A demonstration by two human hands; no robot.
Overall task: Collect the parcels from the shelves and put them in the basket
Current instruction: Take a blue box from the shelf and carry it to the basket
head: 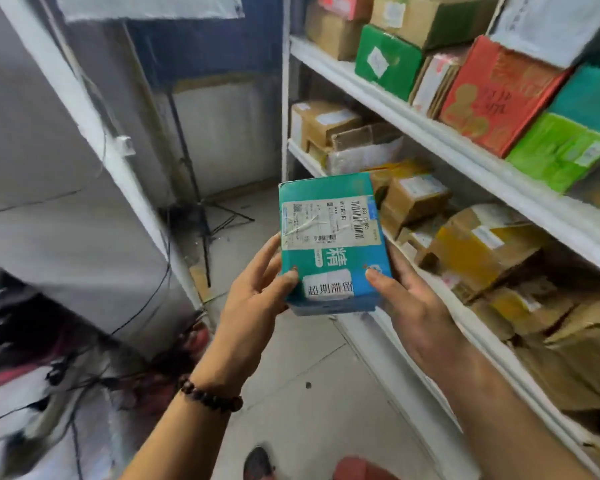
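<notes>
- the teal parcel [333, 244] is held up in the air in front of the person, beside the shelves [430, 133], with its labelled face turned toward the camera.
- a white shipping label [329, 220] with barcodes covers the upper part of that face, and a white sticker [329, 287] with printed characters sits near its lower edge.
- the left hand [257, 296] grips the parcel's lower left side, thumb pressed on the front face and fingers curled round the edge.
- the right hand [409, 299] grips the lower right side the same way, thumb on the front; its fingers are hidden behind the box.
- a dark bead bracelet [210, 396] circles the left wrist.
- on the upper shelf stand a green box [385, 60], a red box [496, 98] and a bright green box [561, 150], packed close together.
- the shelf below carries brown cardboard boxes [413, 199], and a box with yellow tape [482, 251].
- a black tripod [201, 202] stands on the grey floor [291, 358] further back in the aisle.
</notes>
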